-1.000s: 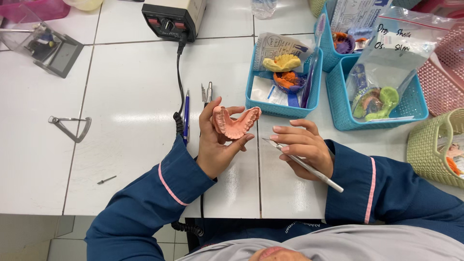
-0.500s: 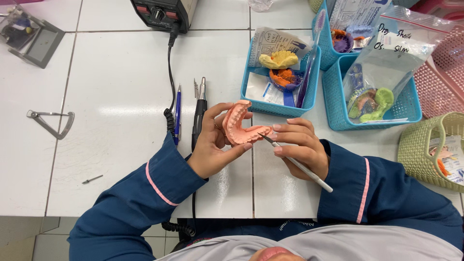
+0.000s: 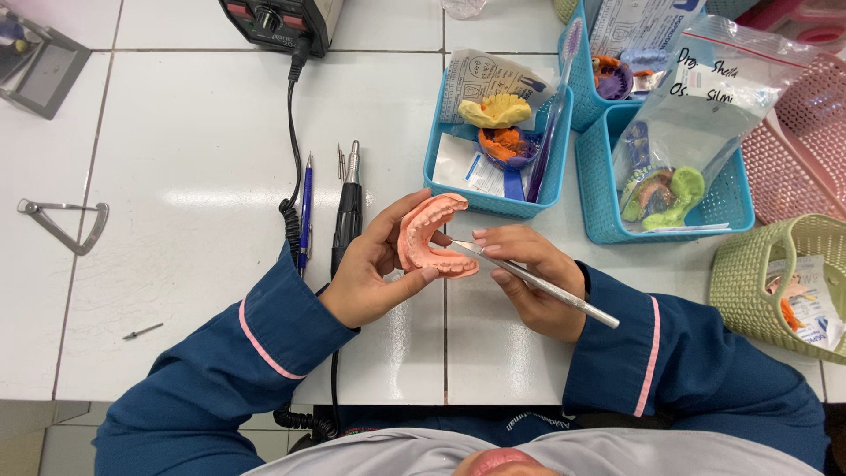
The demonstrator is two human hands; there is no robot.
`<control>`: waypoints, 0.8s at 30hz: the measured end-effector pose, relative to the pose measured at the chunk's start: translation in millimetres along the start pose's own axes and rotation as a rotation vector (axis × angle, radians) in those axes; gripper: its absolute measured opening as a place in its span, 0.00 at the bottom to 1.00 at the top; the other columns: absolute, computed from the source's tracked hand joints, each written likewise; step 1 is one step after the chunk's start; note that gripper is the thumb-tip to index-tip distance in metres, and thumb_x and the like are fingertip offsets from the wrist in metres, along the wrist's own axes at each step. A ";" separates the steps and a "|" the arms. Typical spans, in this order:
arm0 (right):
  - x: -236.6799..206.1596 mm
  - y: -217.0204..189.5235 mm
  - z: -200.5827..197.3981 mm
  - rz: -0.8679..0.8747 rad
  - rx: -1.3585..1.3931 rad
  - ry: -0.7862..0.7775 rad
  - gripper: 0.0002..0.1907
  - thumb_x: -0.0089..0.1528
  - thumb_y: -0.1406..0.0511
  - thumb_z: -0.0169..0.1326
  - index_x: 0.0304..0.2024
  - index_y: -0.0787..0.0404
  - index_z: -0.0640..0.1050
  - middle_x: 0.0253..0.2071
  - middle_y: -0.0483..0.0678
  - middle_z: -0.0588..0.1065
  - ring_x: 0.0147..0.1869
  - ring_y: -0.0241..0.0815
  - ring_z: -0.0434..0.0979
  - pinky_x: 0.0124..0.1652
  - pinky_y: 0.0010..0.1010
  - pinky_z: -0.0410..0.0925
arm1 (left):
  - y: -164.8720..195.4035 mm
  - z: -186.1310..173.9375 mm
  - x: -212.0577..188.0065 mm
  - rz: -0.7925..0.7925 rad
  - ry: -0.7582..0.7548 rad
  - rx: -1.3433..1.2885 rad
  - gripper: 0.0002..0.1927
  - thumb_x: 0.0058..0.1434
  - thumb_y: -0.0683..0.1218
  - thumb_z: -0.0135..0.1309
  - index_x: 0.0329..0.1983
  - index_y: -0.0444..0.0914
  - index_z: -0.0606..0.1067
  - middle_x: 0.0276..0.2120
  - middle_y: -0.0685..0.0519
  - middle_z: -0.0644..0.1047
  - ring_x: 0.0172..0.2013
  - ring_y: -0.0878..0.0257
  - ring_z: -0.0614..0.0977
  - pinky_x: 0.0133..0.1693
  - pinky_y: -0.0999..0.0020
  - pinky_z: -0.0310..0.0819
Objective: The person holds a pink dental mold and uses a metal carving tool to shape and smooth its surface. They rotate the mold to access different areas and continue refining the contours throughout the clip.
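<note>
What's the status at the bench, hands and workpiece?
Left hand holds pink denture model above white table. Right hand grips metal instrument, tip at the model. Black handpiece lies beside, not obstructing.

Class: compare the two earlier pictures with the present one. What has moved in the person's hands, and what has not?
The left hand has turned the pink horseshoe-shaped dental cast from lying open-side-up to standing on edge. The right hand has brought the thin metal instrument's tip against it. Both grips are unchanged; the blue baskets stayed put.
</note>
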State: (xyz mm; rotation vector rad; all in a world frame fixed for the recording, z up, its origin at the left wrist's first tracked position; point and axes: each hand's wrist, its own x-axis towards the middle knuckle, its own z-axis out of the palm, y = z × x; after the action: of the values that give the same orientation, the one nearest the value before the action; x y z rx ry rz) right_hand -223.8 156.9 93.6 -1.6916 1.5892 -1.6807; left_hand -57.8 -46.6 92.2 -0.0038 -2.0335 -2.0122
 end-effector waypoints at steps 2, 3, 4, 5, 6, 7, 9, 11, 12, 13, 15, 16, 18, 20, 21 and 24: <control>0.5 0.5 -1.0 0.012 0.003 0.016 0.14 0.68 0.73 0.54 0.56 0.63 0.71 0.56 0.58 0.75 0.68 0.53 0.76 0.65 0.40 0.71 | 0.8 1.3 2.1 -0.025 0.004 -0.020 0.42 0.66 0.38 0.58 0.78 0.36 0.51 0.67 0.43 0.69 0.63 0.56 0.77 0.63 0.61 0.76; 0.7 1.5 -1.5 0.018 0.003 0.028 0.13 0.68 0.73 0.54 0.55 0.63 0.72 0.56 0.58 0.76 0.68 0.53 0.76 0.64 0.39 0.71 | 1.1 1.3 3.1 -0.037 0.003 -0.029 0.42 0.65 0.38 0.58 0.78 0.36 0.51 0.67 0.43 0.69 0.63 0.57 0.77 0.63 0.62 0.76; 0.6 2.7 -1.8 0.019 0.006 0.041 0.13 0.68 0.73 0.54 0.55 0.63 0.71 0.56 0.59 0.75 0.68 0.52 0.76 0.64 0.39 0.71 | 1.3 1.2 3.6 -0.040 0.000 -0.018 0.42 0.65 0.38 0.58 0.78 0.36 0.51 0.67 0.43 0.69 0.63 0.57 0.77 0.63 0.62 0.77; -0.1 3.9 -1.8 0.022 0.009 0.055 0.13 0.68 0.73 0.54 0.55 0.63 0.71 0.56 0.59 0.75 0.68 0.52 0.76 0.64 0.39 0.71 | 1.3 1.1 3.9 -0.044 -0.003 -0.009 0.42 0.65 0.39 0.58 0.78 0.36 0.51 0.66 0.43 0.70 0.63 0.57 0.77 0.63 0.62 0.77; -0.8 5.4 -2.1 0.025 0.012 0.071 0.13 0.68 0.73 0.54 0.56 0.64 0.71 0.56 0.59 0.75 0.68 0.52 0.76 0.64 0.39 0.71 | 1.3 1.0 4.3 -0.047 -0.007 0.001 0.42 0.65 0.39 0.58 0.78 0.36 0.51 0.66 0.44 0.70 0.63 0.57 0.77 0.63 0.62 0.78; -1.5 7.2 -2.4 0.031 0.019 0.069 0.13 0.69 0.73 0.53 0.56 0.64 0.70 0.57 0.60 0.75 0.68 0.53 0.75 0.65 0.39 0.71 | 1.3 1.0 4.3 -0.044 -0.011 0.012 0.42 0.65 0.39 0.58 0.78 0.35 0.51 0.65 0.44 0.71 0.62 0.57 0.78 0.62 0.62 0.78; -3.5 10.8 -3.2 0.044 0.031 0.065 0.12 0.71 0.72 0.51 0.57 0.65 0.69 0.58 0.62 0.73 0.68 0.53 0.74 0.66 0.41 0.70 | 1.5 1.7 4.2 -0.034 -0.017 0.035 0.42 0.65 0.40 0.58 0.78 0.35 0.51 0.64 0.44 0.72 0.62 0.57 0.79 0.60 0.63 0.80; -5.5 15.0 -2.2 0.024 0.094 0.076 0.11 0.74 0.67 0.48 0.57 0.65 0.66 0.58 0.61 0.74 0.70 0.52 0.75 0.69 0.42 0.70 | 1.8 2.5 3.7 -0.021 -0.040 0.083 0.42 0.65 0.39 0.59 0.78 0.35 0.51 0.65 0.43 0.72 0.62 0.57 0.79 0.61 0.62 0.79; -6.7 17.2 -2.0 0.015 0.128 0.081 0.12 0.75 0.65 0.46 0.57 0.64 0.65 0.58 0.60 0.74 0.70 0.52 0.75 0.70 0.42 0.70 | 1.7 3.2 3.5 -0.017 -0.051 0.107 0.42 0.65 0.39 0.59 0.78 0.35 0.52 0.65 0.43 0.72 0.62 0.57 0.79 0.61 0.62 0.79; -8.2 19.2 -2.0 0.024 0.146 0.088 0.13 0.75 0.62 0.45 0.57 0.64 0.65 0.58 0.61 0.74 0.70 0.52 0.75 0.69 0.42 0.70 | 1.6 3.6 3.1 -0.014 -0.061 0.123 0.42 0.65 0.39 0.59 0.77 0.35 0.52 0.66 0.43 0.71 0.62 0.56 0.79 0.61 0.62 0.79; -11.4 23.0 -1.4 0.049 0.187 0.109 0.16 0.76 0.58 0.41 0.55 0.65 0.64 0.58 0.62 0.74 0.68 0.51 0.76 0.68 0.42 0.70 | 1.0 4.5 1.0 -0.016 -0.090 0.151 0.42 0.64 0.39 0.60 0.77 0.34 0.52 0.67 0.42 0.71 0.62 0.56 0.80 0.61 0.62 0.79; -13.2 24.5 -0.9 0.065 0.188 0.119 0.16 0.76 0.57 0.40 0.54 0.64 0.64 0.57 0.62 0.75 0.67 0.51 0.77 0.66 0.41 0.71 | 0.4 5.5 -0.2 -0.010 -0.098 0.153 0.42 0.65 0.39 0.60 0.77 0.34 0.53 0.67 0.42 0.71 0.62 0.56 0.80 0.61 0.61 0.79; -16.9 27.0 -0.3 0.090 0.185 0.136 0.18 0.76 0.54 0.38 0.53 0.64 0.63 0.57 0.62 0.75 0.65 0.50 0.79 0.63 0.39 0.72 | -1.5 7.2 -2.2 0.013 -0.113 0.157 0.41 0.65 0.38 0.60 0.77 0.34 0.53 0.68 0.42 0.71 0.62 0.55 0.81 0.63 0.61 0.79; -19.8 28.3 0.7 0.095 0.252 0.132 0.18 0.76 0.54 0.39 0.53 0.64 0.62 0.57 0.63 0.75 0.63 0.50 0.79 0.64 0.40 0.73 | -3.4 8.6 -3.1 0.028 -0.116 0.177 0.41 0.64 0.38 0.61 0.76 0.34 0.54 0.67 0.41 0.70 0.62 0.54 0.81 0.62 0.60 0.79; -20.8 28.5 0.7 0.098 0.286 0.128 0.18 0.76 0.54 0.39 0.53 0.64 0.62 0.56 0.63 0.75 0.62 0.50 0.80 0.64 0.41 0.73 | -3.8 9.0 -3.4 0.035 -0.117 0.187 0.41 0.64 0.38 0.61 0.76 0.34 0.54 0.67 0.41 0.70 0.61 0.53 0.81 0.62 0.60 0.79; -22.1 27.4 0.0 0.083 0.271 0.120 0.19 0.76 0.53 0.38 0.53 0.63 0.61 0.56 0.65 0.74 0.65 0.53 0.79 0.66 0.43 0.73 | -3.0 9.0 -3.5 0.023 -0.133 0.179 0.41 0.64 0.38 0.61 0.76 0.33 0.53 0.68 0.40 0.70 0.61 0.53 0.81 0.63 0.59 0.78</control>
State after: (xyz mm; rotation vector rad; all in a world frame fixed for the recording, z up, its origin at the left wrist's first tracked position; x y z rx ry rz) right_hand -230.8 164.9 60.1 -1.3980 1.3839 -1.8882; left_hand -56.8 -37.3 88.7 -0.1271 -2.2779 -1.8551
